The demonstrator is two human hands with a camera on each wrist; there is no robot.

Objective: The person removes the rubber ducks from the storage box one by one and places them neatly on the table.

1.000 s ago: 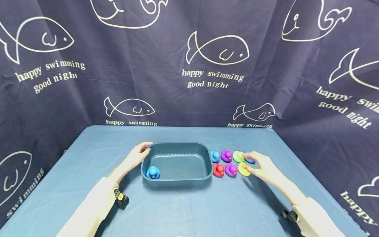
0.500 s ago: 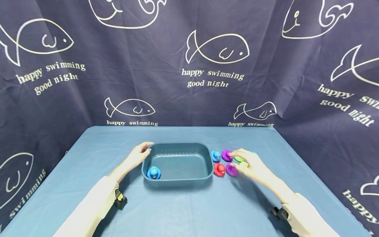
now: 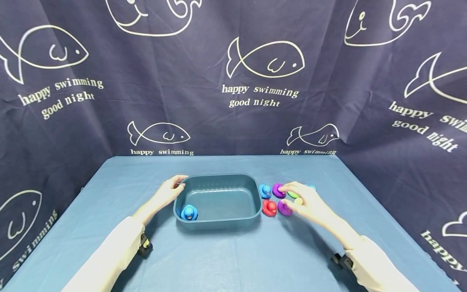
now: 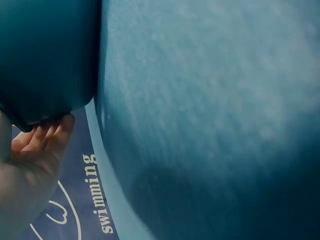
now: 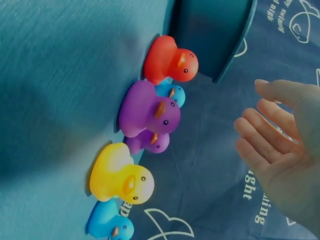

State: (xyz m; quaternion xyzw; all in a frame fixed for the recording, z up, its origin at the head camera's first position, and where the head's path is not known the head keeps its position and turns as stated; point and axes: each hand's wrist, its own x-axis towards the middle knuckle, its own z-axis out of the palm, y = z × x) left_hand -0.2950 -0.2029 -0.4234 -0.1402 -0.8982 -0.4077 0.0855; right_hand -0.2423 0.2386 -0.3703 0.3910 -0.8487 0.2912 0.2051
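Observation:
My left hand (image 3: 168, 191) holds the left end of a dark teal plastic bin (image 3: 219, 225), its fingers at the outer wall in the left wrist view (image 4: 42, 150). Inside the bin, a blue rubber duck (image 3: 189, 213) sits at the front left corner. Over the ducks right of the bin hovers my right hand (image 3: 309, 201), holding nothing, fingers relaxed and thumb apart. Closest to its fingertips are two purple ducks (image 3: 285, 208). A yellow duck (image 5: 120, 175) and a green duck (image 3: 292, 194) are partly covered by the hand in the head view.
A red duck (image 3: 269, 208) and a blue duck (image 3: 265, 191) stand beside the bin's right wall. Another blue duck (image 5: 107, 220) is at the group's far right. Blue cloth (image 3: 219, 259) covers the table, and a dark fish-print curtain (image 3: 233, 134) hangs behind it.
My right hand has shifted left, from around the yellow and green ducks to over the purple ones. The left hand and the bin have stayed in place.

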